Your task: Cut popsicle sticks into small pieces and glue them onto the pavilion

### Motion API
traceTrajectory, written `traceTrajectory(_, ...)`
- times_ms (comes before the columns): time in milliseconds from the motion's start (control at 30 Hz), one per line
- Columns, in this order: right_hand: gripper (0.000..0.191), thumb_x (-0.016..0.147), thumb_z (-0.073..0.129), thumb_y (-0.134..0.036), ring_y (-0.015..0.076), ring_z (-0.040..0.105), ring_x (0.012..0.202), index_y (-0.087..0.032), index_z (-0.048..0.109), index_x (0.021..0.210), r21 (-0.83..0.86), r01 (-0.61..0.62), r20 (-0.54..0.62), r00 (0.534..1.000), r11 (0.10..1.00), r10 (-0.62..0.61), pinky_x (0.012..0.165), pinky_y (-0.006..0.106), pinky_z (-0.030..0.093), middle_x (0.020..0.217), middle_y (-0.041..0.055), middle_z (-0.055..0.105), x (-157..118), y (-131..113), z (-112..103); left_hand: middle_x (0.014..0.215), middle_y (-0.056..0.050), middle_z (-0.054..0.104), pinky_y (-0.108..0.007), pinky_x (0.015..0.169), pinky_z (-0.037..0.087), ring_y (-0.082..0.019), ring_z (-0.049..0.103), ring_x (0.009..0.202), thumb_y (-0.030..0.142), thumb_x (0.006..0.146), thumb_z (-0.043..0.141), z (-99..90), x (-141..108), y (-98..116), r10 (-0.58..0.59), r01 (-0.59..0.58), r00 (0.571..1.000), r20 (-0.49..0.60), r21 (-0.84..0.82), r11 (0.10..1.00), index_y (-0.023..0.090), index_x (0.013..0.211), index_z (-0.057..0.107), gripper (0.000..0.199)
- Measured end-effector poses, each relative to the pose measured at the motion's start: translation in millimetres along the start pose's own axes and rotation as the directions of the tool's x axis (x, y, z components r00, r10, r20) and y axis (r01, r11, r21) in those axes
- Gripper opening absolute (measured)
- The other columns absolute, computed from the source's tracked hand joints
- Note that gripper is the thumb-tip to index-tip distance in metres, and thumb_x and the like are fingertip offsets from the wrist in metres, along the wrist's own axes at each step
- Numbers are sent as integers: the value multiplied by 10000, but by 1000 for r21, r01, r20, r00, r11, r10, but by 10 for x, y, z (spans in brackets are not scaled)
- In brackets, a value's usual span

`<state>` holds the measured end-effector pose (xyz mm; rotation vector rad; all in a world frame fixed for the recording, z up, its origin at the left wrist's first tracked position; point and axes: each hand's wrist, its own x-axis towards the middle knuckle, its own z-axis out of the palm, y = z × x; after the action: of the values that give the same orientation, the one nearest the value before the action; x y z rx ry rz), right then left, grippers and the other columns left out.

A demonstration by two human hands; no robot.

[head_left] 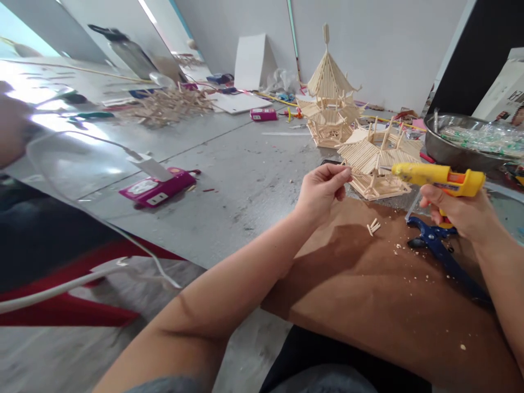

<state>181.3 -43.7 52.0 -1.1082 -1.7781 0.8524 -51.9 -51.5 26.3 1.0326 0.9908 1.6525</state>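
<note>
My right hand (460, 210) is wrapped round a yellow hot glue gun (423, 174), its nozzle aimed left. Facing that nozzle, my left hand (323, 188) is closed in a pinch on what looks like a thin wooden stick (358, 174), mostly hidden by the fingers. Just behind both hands stands a partly built pavilion model (379, 153) of pale sticks. Several short cut stick pieces (373, 226) lie on a brown sheet (347, 262) below. Beneath my right hand rests a blue cutter (444, 248).
Behind is a taller pagoda model (331, 93). A metal bowl (450, 144) with plastic packets stands at right. Left are a purple power socket (158, 187) with a white plug and cable, a stick pile (167, 106) and a bottle (131, 54). Another person's blurred hand (12, 125) shows at far left.
</note>
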Motion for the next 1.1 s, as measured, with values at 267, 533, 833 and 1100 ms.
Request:
traceTrajectory(267, 366, 645, 677, -525, 57, 410, 310, -178, 569, 601, 161, -40, -110, 992, 986, 58, 280, 214, 290, 507, -19, 556, 39, -167, -115, 648, 4, 624, -213, 537, 379, -71, 483, 550, 146, 704, 615, 164, 150, 61, 461, -463, 872, 162, 579, 671, 182, 677, 668, 70)
traceTrajectory(533, 330, 666, 679, -492, 43, 415, 320, -173, 615, 724, 206, -25, -56, 998, 978, 38, 290, 196, 291, 549, -26, 565, 50, -216, -147, 724, -16, 656, -225, 609, 412, -97, 524, 611, 176, 739, 589, 188, 274, -40, 470, -498, 844, 260, 704, 506, 200, 713, 671, 89)
traceTrajectory(833, 400, 644, 682, -529, 39, 403, 317, -159, 633, 786, 219, -50, -76, 995, 974, 68, 288, 195, 282, 551, -18, 569, 62, -227, -159, 751, -25, 666, -233, 667, 427, -114, 565, 682, 205, 763, 568, 177, 313, -90, 494, -551, 803, 333, 731, 402, 197, 722, 663, 104)
traceTrajectory(1100, 390, 597, 716, -524, 41, 405, 311, -177, 616, 742, 243, -42, -51, 997, 969, 56, 283, 187, 302, 542, -34, 570, 65, -238, -166, 743, -21, 663, -235, 664, 427, -114, 553, 664, 200, 758, 572, 196, 323, -99, 477, -524, 820, 318, 751, 402, 208, 712, 662, 102)
